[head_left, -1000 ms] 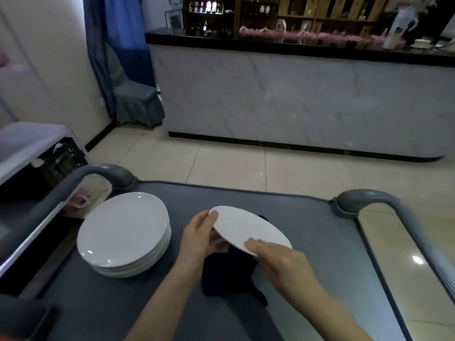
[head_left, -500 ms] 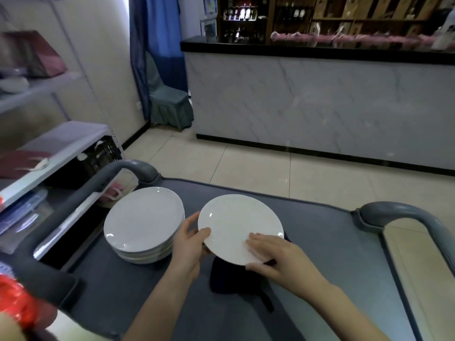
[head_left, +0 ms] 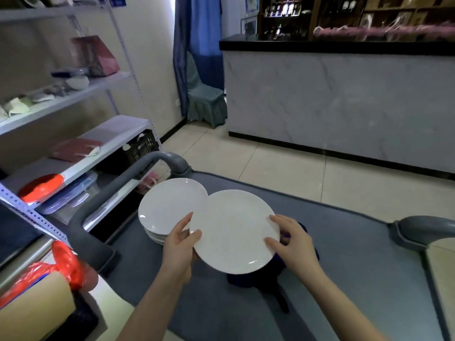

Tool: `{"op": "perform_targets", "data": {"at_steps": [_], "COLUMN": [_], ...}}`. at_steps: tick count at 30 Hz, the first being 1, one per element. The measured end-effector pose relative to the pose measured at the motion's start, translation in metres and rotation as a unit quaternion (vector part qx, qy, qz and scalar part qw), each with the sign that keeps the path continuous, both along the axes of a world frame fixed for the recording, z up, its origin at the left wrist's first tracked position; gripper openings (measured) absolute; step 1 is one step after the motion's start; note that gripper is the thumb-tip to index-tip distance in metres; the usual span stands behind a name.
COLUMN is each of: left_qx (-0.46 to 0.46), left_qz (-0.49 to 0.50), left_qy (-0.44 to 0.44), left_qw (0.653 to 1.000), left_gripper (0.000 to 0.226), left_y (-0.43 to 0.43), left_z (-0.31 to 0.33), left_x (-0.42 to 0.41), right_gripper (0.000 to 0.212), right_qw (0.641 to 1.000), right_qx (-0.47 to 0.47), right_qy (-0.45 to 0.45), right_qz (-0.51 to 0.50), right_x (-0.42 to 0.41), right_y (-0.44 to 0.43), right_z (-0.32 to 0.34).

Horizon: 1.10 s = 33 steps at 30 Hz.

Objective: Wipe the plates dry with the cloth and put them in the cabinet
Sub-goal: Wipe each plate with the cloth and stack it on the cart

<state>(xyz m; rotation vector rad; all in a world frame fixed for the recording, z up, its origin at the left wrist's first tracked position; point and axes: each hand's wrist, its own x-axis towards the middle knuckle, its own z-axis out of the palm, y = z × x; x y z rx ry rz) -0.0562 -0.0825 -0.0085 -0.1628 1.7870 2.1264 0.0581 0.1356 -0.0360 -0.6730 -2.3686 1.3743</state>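
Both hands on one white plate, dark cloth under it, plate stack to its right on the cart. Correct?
One thing is off: the head view shows the stack of plates to the left of the held plate, not the right. The rest stands: left hand and right hand both hold it, the dark cloth lies under it, all on the cart.

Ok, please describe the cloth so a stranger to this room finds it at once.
On the grey cart, a stack of white plates stands at the left. Beside it the left hand and right hand hold one plate; the cloth lies beneath it, the only dark blue, soft thing there.
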Motion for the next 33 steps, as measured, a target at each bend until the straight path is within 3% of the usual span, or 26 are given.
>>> {"op": "perform_targets", "data": {"at_steps": [8, 13, 19, 23, 28, 33], "left_qx": [-0.05, -0.107, -0.237, -0.322, -0.317, -0.28], "left_qz": [0.041, 0.043, -0.015, -0.055, -0.13, -0.124], "left_qy": [0.042, 0.084, 0.165, 0.181, 0.182, 0.147], "left_qw": [0.997, 0.99, 0.957, 0.928, 0.922, 0.941], "left_gripper": [0.037, 0.039, 0.048, 0.033, 0.035, 0.036], "left_y": [-0.047, -0.083, -0.104, -0.111, -0.116, -0.118], "left_z": [0.007, 0.004, 0.0, -0.018, -0.04, -0.046], "left_x": [-0.026, -0.079, -0.159, -0.203, -0.223, -0.23], "right_gripper": [0.044, 0.046, 0.051, 0.055, 0.056, 0.057], "right_qw": [0.988, 0.989, 0.992, 0.99, 0.987, 0.981], "right_qx": [-0.134, -0.13, -0.114, -0.118, -0.086, -0.059], "right_qy": [0.078, 0.074, 0.038, -0.006, -0.052, -0.089], "right_qz": [-0.011, -0.004, -0.037, -0.081, -0.128, -0.162], "right_x": [-0.036, -0.083, -0.151, -0.184, -0.2, -0.203], "right_y": [-0.051, -0.083, -0.118, -0.133, -0.145, -0.154], "right_z": [0.008, 0.018, 0.008, -0.007, -0.016, -0.02]}}
